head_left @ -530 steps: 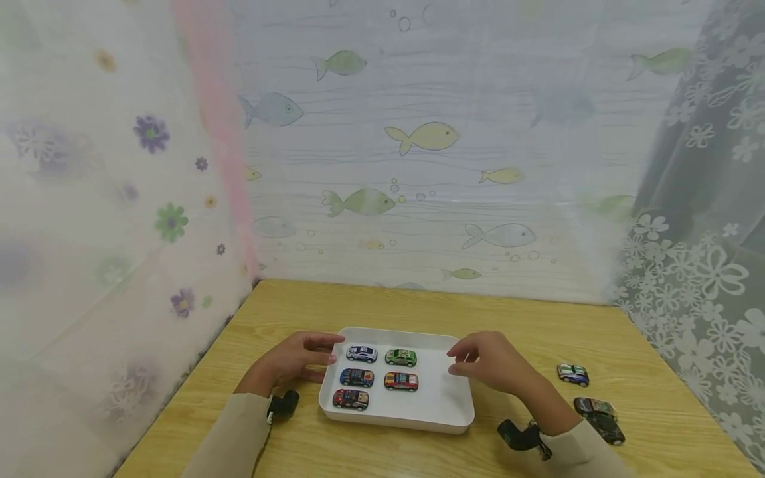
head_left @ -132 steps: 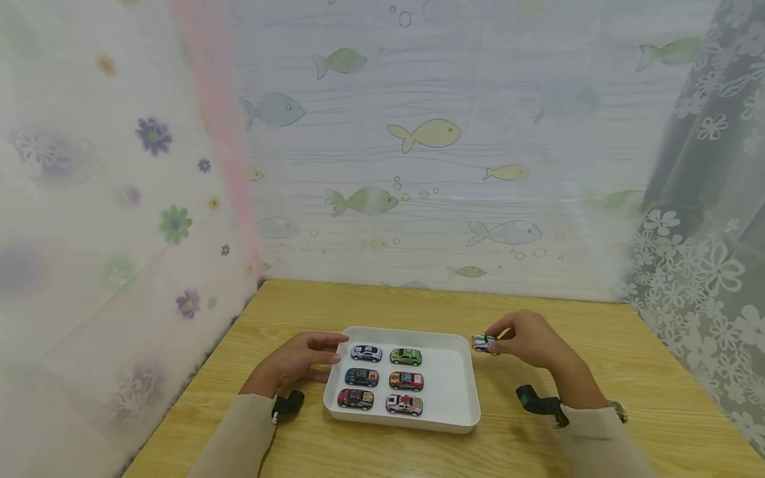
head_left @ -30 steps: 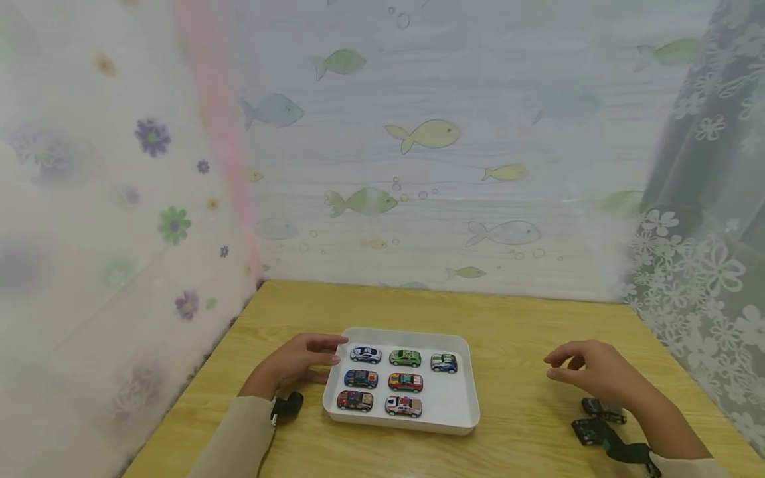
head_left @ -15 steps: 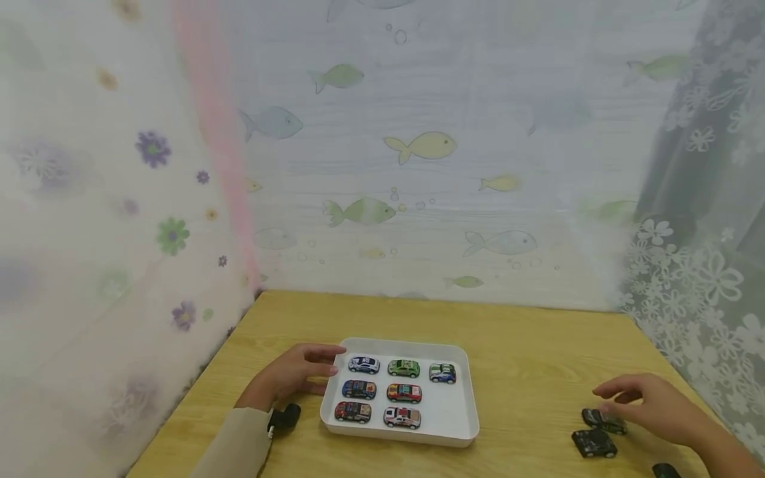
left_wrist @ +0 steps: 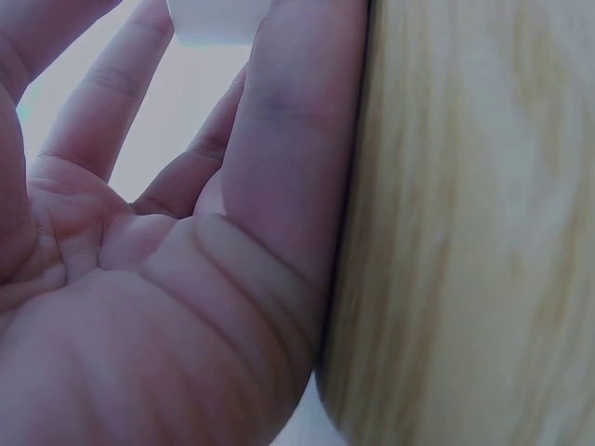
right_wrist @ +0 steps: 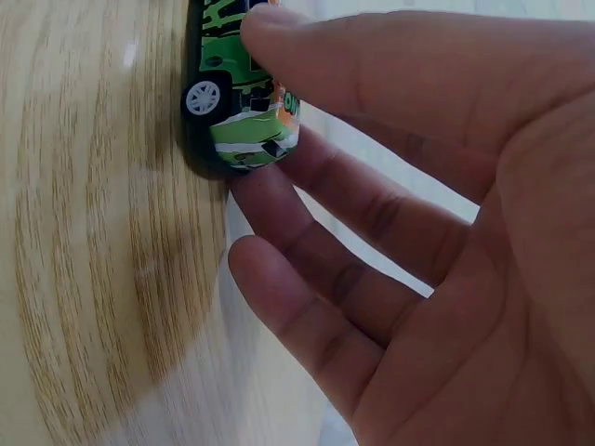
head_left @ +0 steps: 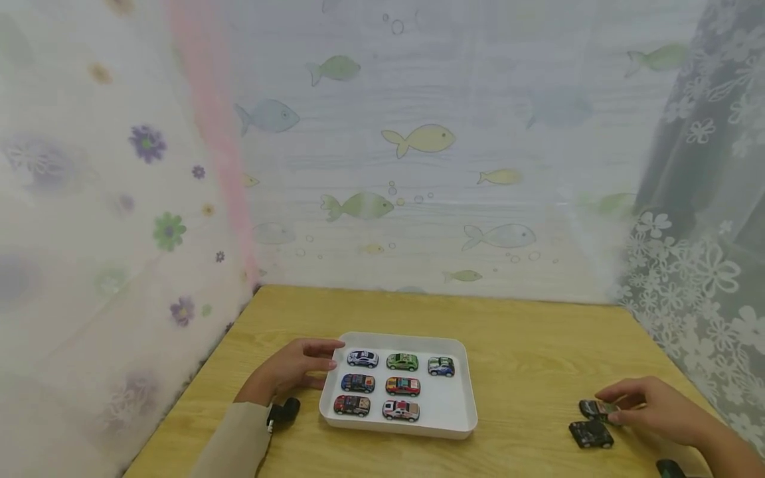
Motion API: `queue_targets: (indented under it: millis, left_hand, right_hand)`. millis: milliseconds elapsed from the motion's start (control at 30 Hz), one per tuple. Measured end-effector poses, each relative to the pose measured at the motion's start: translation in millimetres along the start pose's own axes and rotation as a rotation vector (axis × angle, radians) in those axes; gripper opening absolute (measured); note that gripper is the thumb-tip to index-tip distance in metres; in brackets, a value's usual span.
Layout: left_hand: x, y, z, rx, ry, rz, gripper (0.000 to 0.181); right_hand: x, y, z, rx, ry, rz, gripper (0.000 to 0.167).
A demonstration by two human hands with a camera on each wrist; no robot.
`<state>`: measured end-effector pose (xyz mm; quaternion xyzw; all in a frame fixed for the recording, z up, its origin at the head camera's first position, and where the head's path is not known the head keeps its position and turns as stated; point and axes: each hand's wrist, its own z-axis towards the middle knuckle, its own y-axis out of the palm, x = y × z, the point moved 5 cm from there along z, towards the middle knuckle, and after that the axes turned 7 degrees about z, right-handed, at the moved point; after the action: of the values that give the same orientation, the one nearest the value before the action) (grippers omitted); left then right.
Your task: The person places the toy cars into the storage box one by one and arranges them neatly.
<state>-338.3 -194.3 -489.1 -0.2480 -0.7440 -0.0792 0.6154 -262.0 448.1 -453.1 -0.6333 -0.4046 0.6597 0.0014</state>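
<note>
My right hand [head_left: 660, 410] pinches a dark toy car with green panels [right_wrist: 244, 93] on the right side of the table, thumb on one side and fingers on the other. A black toy car [head_left: 591, 435] lies just in front of it, nearer me. My left hand [head_left: 294, 367] rests at the left end of a white tray [head_left: 451, 408], fingers extended against its wall. In the tray stand several toy cars in columns, among them a white-and-blue car [head_left: 362, 359], a green car [head_left: 402, 362], a red-and-yellow car [head_left: 403, 386] and a green-white-blue car [head_left: 441, 366].
The wooden table [head_left: 526, 345] runs back to a fish-print curtain [head_left: 370, 166]. A flower-print sheet [head_left: 119, 232] hangs at the left and a lace curtain [head_left: 705, 279] at the right. Black wrist cameras [head_left: 283, 411] sit at both wrists.
Since a second ago, my right hand has moved right and down to the dark green car and taken hold of it. Earlier it placed the green-white-blue car in the tray. My left hand stays put.
</note>
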Motion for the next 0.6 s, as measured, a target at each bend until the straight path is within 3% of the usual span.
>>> queue_targets:
  millis: [267, 500, 600]
  left_hand:
    - [-2.5, -3.5, 0.0, 0.016, -0.010, 0.012, 0.059]
    - [-2.1, -2.8, 0.8, 0.007, -0.010, 0.021, 0.054]
    - [-1.7, -2.0, 0.5, 0.006, -0.012, 0.022, 0.053]
  right_hand:
    - [-1.6, -3.1, 7.3, 0.078, 0.093, -0.146, 0.034]
    - [0.5, 2.0, 7.1, 0.093, 0.153, -0.070, 0.036]
    - [1.1, 2.3, 7.0, 0.102, 0.174, -0.084, 0.038]
